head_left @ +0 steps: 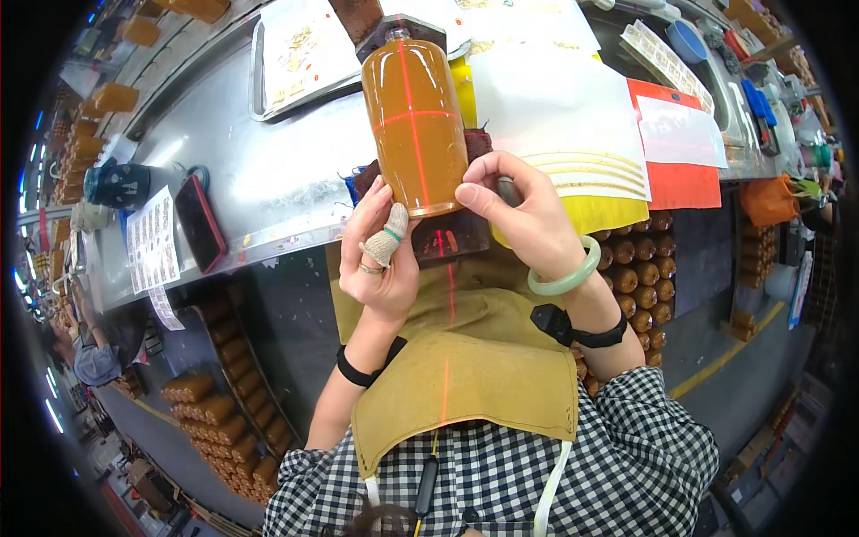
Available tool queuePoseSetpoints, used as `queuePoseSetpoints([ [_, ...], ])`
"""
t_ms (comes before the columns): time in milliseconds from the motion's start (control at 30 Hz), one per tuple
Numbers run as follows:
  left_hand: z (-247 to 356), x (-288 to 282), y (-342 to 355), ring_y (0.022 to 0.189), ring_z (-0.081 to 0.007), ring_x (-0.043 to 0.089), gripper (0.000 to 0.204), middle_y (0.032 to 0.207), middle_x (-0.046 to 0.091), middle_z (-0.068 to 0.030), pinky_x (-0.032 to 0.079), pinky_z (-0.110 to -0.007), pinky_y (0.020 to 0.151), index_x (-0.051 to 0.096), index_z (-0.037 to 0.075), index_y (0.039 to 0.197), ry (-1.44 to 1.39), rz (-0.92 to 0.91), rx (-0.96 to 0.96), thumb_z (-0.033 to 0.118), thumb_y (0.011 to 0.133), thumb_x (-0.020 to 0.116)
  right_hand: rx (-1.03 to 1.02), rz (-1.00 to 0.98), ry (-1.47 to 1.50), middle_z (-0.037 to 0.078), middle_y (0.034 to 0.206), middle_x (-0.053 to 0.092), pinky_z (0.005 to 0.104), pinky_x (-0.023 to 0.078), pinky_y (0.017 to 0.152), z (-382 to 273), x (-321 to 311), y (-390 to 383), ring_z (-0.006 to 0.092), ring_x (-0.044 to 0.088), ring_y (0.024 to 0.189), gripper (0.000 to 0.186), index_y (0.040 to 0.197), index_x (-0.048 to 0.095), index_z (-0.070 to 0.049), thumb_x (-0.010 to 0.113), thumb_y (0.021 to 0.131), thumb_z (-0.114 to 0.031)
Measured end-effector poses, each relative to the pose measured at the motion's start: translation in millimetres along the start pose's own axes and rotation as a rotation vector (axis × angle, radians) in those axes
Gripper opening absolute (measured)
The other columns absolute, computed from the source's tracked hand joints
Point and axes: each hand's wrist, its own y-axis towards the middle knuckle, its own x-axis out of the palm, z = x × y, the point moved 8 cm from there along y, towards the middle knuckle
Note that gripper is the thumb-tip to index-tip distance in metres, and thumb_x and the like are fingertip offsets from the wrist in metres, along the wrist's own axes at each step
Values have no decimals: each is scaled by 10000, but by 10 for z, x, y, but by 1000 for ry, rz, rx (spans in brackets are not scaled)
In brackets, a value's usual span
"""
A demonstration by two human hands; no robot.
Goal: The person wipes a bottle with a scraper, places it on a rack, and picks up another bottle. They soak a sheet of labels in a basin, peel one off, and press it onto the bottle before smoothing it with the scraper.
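Observation:
An amber-brown bottle [413, 134] lies on its back in front of me, its neck pointing away against a dark bracket [413, 27]. A red light cross falls on its side. My left hand [383, 259] is closed at the left of the base, with a knitted finger cover [386, 235] on one finger. At the right of the base, my right hand [523, 210] holds the bottle between bent fingers and thumb. Dark cloth padding [479, 141] shows beside the bottle. A small grey piece [509, 191] peeks out under my right fingers, partly hidden.
A metal tray [259, 85] with a white sheet and small golden pieces stands at the far left. White sheets with gold strips [582, 172] lie at right, over yellow and red sheets. A phone [200, 224] is near the left edge. Stacked brown bottles [640, 277] stand below the bench.

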Motion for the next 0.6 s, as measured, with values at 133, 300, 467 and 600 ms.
queuePoseSetpoints([
  [133,1,11,0,1181,-293,683,366,1246,694,-174,561,-398,1045,678,-77,1222,13,-7,-5,-143,865,730,-8,-2,-66,37,948,698,279,522,823,-18,-5,0,109,643,891,172,1001,672,-10,750,924,-144],
  [300,-3,5,2,1185,-299,681,353,1247,693,-173,566,-409,1045,683,-74,1214,-12,7,-10,-139,869,728,-2,-4,-1,33,928,697,278,522,815,-31,-18,7,109,643,887,176,1001,672,-12,758,919,-141],
  [467,-4,7,-6,1188,-305,679,356,1249,691,-177,566,-414,1047,679,-76,1219,-4,6,4,-140,871,725,10,-13,-106,42,955,703,282,526,822,-3,13,-10,116,647,897,195,1044,662,-10,753,917,-126],
  [600,-36,-6,-34,1189,-306,676,370,1254,687,-184,561,-421,1056,666,-86,1230,1,-10,-5,-138,870,729,10,-3,-28,47,954,702,283,524,823,27,4,-28,123,648,907,190,1042,662,-10,752,918,-123],
])
